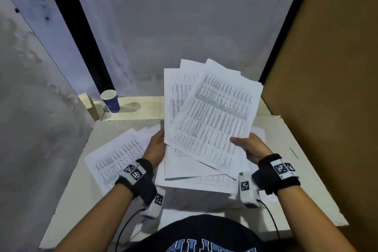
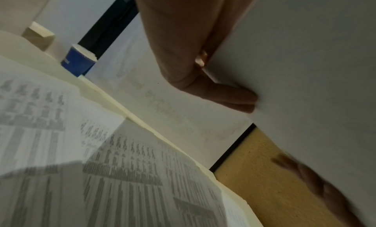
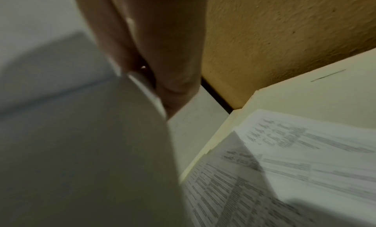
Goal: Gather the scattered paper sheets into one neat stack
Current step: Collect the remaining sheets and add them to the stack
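I hold a loose, fanned bundle of printed sheets (image 1: 208,116) up above the table, tilted toward me. My left hand (image 1: 157,147) grips its left edge, with the fingers (image 2: 230,95) curled under the blank back of the bundle (image 2: 305,69). On the bundle's right edge my right hand (image 1: 251,147) grips with the thumb on top, and its fingers (image 3: 175,85) lie behind the paper (image 3: 81,150). More printed sheets (image 1: 116,159) lie spread on the table at the left, and others (image 3: 305,166) lie under the bundle.
A blue paper cup (image 1: 111,101) stands at the table's far left corner beside a small cardboard box (image 1: 90,106). A brown board wall (image 1: 327,67) closes the right side. The pale table (image 1: 296,170) ends at a grey back wall.
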A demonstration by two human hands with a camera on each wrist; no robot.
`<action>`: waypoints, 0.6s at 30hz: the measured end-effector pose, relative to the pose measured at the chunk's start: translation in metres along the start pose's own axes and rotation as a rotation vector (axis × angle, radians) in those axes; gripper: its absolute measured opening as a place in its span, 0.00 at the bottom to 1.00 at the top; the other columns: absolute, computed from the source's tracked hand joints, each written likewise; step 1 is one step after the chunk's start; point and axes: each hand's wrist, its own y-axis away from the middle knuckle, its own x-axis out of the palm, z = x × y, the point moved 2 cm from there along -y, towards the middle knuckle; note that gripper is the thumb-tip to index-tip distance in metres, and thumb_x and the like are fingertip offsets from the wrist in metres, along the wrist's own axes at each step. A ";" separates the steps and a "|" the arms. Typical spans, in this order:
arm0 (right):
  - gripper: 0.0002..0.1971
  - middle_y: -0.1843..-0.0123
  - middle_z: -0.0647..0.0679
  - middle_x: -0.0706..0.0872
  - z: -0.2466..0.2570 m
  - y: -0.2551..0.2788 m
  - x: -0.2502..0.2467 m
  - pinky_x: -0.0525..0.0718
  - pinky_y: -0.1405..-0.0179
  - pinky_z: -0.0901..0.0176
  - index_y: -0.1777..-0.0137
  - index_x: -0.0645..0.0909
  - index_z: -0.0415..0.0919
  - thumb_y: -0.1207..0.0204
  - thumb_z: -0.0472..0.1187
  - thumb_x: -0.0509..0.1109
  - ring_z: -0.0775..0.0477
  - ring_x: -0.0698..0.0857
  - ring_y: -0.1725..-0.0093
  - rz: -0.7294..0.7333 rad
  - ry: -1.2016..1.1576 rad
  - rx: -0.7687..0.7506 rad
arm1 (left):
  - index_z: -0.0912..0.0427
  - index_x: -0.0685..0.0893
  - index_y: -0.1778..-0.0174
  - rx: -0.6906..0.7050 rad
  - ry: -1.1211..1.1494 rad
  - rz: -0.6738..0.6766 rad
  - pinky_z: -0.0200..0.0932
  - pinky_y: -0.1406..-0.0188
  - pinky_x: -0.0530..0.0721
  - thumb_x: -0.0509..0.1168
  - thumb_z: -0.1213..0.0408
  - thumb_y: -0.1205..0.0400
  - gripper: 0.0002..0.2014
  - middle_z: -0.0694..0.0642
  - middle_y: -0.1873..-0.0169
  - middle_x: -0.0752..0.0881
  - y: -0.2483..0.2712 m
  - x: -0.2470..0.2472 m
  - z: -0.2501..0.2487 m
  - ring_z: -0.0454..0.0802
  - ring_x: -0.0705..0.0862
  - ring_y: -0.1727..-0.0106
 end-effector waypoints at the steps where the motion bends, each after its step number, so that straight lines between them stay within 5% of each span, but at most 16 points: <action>1: 0.18 0.37 0.36 0.83 0.002 -0.003 0.004 0.88 0.56 0.56 0.34 0.76 0.29 0.25 0.26 0.65 0.39 0.86 0.48 -0.023 0.056 -0.033 | 0.49 0.80 0.44 -0.007 0.015 -0.025 0.33 0.56 0.84 0.53 0.61 0.15 0.11 0.45 0.53 0.86 -0.001 -0.003 -0.004 0.40 0.85 0.51; 4: 0.12 0.49 0.34 0.87 0.014 -0.004 0.014 0.87 0.55 0.56 0.44 0.80 0.28 0.27 0.29 0.69 0.37 0.87 0.53 -0.139 0.200 -0.206 | 0.53 0.75 0.36 -0.041 0.128 -0.060 0.47 0.49 0.82 0.45 0.46 0.16 0.22 0.57 0.39 0.82 -0.008 -0.012 -0.013 0.55 0.82 0.42; 6: 0.03 0.65 0.45 0.89 0.022 -0.003 0.021 0.84 0.69 0.69 0.55 0.82 0.28 0.27 0.28 0.69 0.50 0.87 0.66 -0.160 0.191 -0.297 | 0.53 0.71 0.33 0.029 0.101 -0.067 0.48 0.52 0.82 0.52 0.54 0.15 0.16 0.60 0.36 0.81 -0.012 -0.016 -0.022 0.58 0.82 0.43; 8: 0.07 0.76 0.56 0.87 0.025 -0.007 0.026 0.80 0.75 0.75 0.65 0.80 0.34 0.29 0.25 0.69 0.64 0.84 0.74 -0.173 0.162 -0.341 | 0.56 0.67 0.31 0.121 0.083 -0.082 0.53 0.47 0.84 0.58 0.68 0.18 0.18 0.61 0.39 0.81 -0.016 -0.018 -0.027 0.58 0.84 0.48; 12: 0.13 0.56 0.49 0.86 0.015 -0.022 0.028 0.84 0.60 0.71 0.52 0.80 0.38 0.33 0.25 0.74 0.59 0.85 0.59 -0.094 0.137 -0.272 | 0.56 0.73 0.40 0.169 0.076 -0.128 0.39 0.45 0.84 0.66 0.70 0.23 0.17 0.47 0.51 0.83 -0.019 -0.015 -0.024 0.40 0.83 0.52; 15: 0.18 0.56 0.55 0.84 0.008 -0.027 0.030 0.82 0.65 0.80 0.51 0.78 0.44 0.35 0.23 0.74 0.63 0.86 0.60 -0.046 0.126 -0.244 | 0.59 0.80 0.48 0.107 0.114 -0.151 0.37 0.48 0.86 0.71 0.74 0.28 0.15 0.48 0.55 0.85 -0.023 -0.013 -0.012 0.44 0.84 0.51; 18: 0.18 0.54 0.49 0.86 0.011 -0.035 0.025 0.84 0.62 0.77 0.51 0.81 0.41 0.36 0.21 0.73 0.61 0.88 0.59 -0.046 0.136 -0.267 | 0.59 0.78 0.49 0.088 0.104 -0.110 0.37 0.57 0.83 0.75 0.73 0.33 0.19 0.51 0.55 0.85 -0.028 -0.010 -0.012 0.47 0.83 0.51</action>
